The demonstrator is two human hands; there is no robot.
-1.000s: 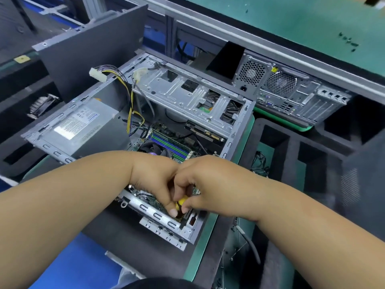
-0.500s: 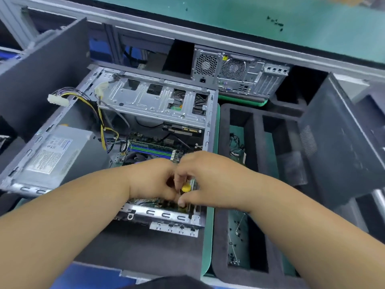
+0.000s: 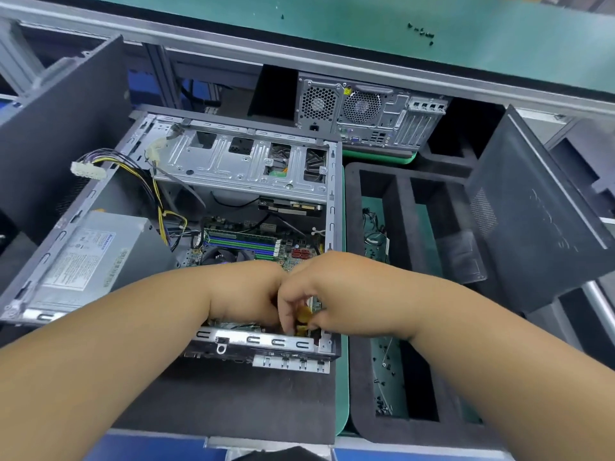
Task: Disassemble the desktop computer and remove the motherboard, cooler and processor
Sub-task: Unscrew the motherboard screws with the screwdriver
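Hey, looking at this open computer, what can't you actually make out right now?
Head view only:
- Yellow-handled tool: its tip and target, hidden by the left hand and right hand.
- Cooler: mostly behind the left hand.
- Power supply label: print too small.
- Processor: not visible.

Count, taking the open computer case [image 3: 329, 207] as landmark.

Computer cases: two. The open one, and a second closed case [image 3: 369, 111] behind it, rear panel showing.

Inside the open case: one power supply [image 3: 83, 261] at its left; one motherboard [image 3: 253, 241]; one drive cage [image 3: 239, 161] across the far end; one white connector [image 3: 87, 170] on a cable bundle hanging out left.

Hands: two, a left hand [image 3: 246, 294] and a right hand [image 3: 332, 294], both over the case's near edge, with one yellow-handled tool [image 3: 303, 317] between them.

Right of the case: one black foam tray [image 3: 399, 194]; one dark side panel [image 3: 532, 211] beyond it.

Left of the case: one more dark panel [image 3: 60, 128].

Behind the case, on the green surface [image 3: 332, 21]: small dark screws [image 3: 422, 32], too small to count.
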